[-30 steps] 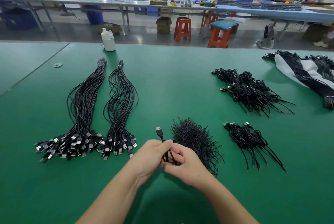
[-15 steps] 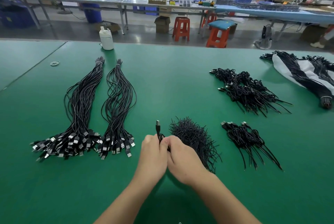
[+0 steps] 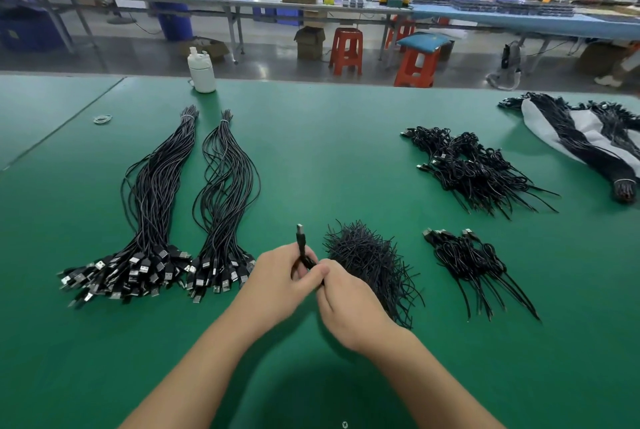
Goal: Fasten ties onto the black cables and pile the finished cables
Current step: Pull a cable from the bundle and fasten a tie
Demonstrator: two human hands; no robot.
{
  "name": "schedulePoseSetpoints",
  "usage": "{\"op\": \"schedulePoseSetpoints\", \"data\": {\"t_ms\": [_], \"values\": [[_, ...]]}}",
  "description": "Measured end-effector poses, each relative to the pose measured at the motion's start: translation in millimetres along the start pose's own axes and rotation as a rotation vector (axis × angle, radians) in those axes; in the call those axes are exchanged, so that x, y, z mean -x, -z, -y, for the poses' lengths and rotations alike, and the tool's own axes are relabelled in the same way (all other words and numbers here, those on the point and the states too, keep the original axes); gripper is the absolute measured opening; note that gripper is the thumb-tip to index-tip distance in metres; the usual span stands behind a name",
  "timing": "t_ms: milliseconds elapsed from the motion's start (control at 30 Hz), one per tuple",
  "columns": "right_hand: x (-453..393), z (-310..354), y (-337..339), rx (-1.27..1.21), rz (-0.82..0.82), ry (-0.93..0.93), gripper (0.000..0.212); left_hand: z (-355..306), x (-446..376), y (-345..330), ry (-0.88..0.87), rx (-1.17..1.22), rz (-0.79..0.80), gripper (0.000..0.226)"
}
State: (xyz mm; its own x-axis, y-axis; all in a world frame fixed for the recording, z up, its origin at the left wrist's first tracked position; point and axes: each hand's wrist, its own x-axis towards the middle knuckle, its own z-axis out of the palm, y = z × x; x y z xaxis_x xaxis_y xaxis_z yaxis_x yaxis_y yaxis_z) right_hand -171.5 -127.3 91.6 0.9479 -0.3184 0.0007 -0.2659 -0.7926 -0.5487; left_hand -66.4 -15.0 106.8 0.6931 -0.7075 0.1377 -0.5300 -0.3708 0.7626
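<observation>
One black cable (image 3: pixel 302 248) was held between both hands, close to the body, over the green table (image 3: pixel 329 158). The left hand (image 3: pixel 280 276) was curled round it, with the USB plug (image 3: pixel 300 230) sticking up. The right hand (image 3: pixel 349 304) was pressed against the left and pinched the same cable; it looked like a tie was being put on, but the tie itself could not be seen. Just beyond the hands, a heap of loose ties (image 3: pixel 370 259) was left. To the right, a small pile of finished cables (image 3: pixel 474 262) was laid, and a bigger pile (image 3: pixel 474 169) farther back. To the left, two long bundles (image 3: pixel 152 207) of untied cables were waiting, so much work was judged to be left.
</observation>
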Motion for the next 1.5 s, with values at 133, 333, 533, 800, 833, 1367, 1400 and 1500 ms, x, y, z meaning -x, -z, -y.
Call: {"op": "schedulePoseSetpoints", "data": {"t_ms": [133,333,533,800,833,1367,1400,1500], "values": [[-3,-3,-10,-0.197,0.075,-0.001,0.032,5,-6,2,0.008,-0.090,0.021,0.018],[-5,-7,-30,-0.284,0.069,-0.054,0.033,15,-15,2,0.104,-0.124,0.118,0.016],[-8,-13,-32,-0.256,-0.036,-0.088,0.026,17,-24,-3,0.146,0.195,0.241,0.016],[-19,-95,18,-0.120,-0.374,-0.355,0.026,46,-57,-23,0.245,0.149,0.121,0.010],[-19,-112,24,-0.099,-0.392,-0.409,0.026,51,-61,-27,0.194,-0.007,0.116,0.009],[5,-195,18,-0.343,-0.389,-0.533,0.039,52,-94,-76,-0.118,-0.644,0.086,0.019],[5,-196,18,-0.343,-0.383,-0.535,0.039,51,-93,-75,-0.124,-0.617,0.073,0.019],[5,-197,18,-0.338,-0.371,-0.531,0.040,50,-92,-70,-0.130,-0.502,0.070,0.015]]}}
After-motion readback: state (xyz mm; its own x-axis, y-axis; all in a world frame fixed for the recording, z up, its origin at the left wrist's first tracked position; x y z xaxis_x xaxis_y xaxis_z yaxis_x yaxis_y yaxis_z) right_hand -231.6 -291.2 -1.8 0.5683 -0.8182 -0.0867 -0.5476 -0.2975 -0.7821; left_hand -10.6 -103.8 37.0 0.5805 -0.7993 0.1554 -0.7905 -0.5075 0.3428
